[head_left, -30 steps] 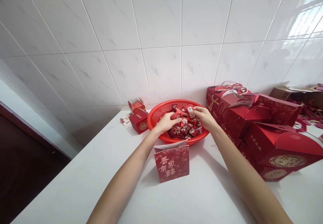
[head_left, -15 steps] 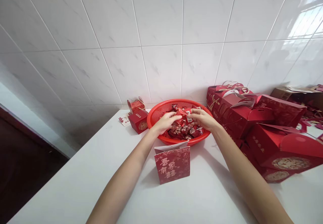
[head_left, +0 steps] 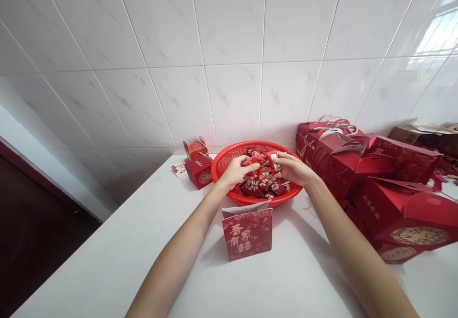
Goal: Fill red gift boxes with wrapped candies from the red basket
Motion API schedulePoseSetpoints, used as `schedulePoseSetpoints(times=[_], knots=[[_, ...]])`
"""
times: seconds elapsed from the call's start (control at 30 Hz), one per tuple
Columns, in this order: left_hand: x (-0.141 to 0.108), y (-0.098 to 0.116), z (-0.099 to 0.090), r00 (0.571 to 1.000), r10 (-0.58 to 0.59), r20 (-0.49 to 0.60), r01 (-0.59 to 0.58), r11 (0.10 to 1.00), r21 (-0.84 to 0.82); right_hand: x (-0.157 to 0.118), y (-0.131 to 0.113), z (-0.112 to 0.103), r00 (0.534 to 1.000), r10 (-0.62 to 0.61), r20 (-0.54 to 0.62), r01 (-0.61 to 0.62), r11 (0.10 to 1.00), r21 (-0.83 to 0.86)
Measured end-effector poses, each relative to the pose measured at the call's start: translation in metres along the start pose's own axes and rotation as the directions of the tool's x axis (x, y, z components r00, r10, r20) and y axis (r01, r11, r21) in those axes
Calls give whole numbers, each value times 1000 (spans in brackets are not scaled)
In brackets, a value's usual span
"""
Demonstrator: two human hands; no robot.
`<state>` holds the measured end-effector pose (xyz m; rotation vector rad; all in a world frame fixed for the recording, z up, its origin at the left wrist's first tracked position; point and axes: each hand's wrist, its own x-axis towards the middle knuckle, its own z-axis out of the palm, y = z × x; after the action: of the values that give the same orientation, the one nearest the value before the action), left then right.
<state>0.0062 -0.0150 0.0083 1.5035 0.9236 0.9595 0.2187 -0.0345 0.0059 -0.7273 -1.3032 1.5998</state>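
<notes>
Both hands are over a red plastic basket (head_left: 219, 158) that holds many red wrapped candies (head_left: 266, 186). My left hand (head_left: 240, 171) is closed on a shiny red candy packet (head_left: 255, 159) above the pile. A red candy packet with a white label (head_left: 274, 161) is pinched in my right hand (head_left: 291, 167), at the basket's right side. In front of the basket stands a small red gift box (head_left: 247, 234) with pale Chinese characters, its top flaps apart. What lies inside that box is hidden from here.
Red gift boxes (head_left: 397, 208) with rope handles are piled along the right. Two small red boxes (head_left: 199, 170) and a printed card (head_left: 179, 169) sit at the table's back left. A white tiled wall (head_left: 236, 93) rises behind the white table (head_left: 153, 227).
My hands have moved slightly apart over the basket. The labelled packet in my right hand is now separate from the one at my left. The view has shifted a little.
</notes>
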Motion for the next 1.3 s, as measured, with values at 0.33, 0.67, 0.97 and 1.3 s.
schedulePoseSetpoints(times=[0.33,0.67,0.97,1.3], knots=[[6,-10,0,964,257,67,-262,878,401,4,7,0,997,66,-33,-70,988,-137],[9,-16,-2,950,278,141,-296,946,131,4,4,2,994,27,-107,-33,998,-55],[5,-9,1,983,136,120,-136,991,-4,7,7,1,987,-62,-151,55,997,-55],[-60,59,-47,914,223,338,-308,925,223,-7,-26,13,940,-229,-252,226,973,-41]])
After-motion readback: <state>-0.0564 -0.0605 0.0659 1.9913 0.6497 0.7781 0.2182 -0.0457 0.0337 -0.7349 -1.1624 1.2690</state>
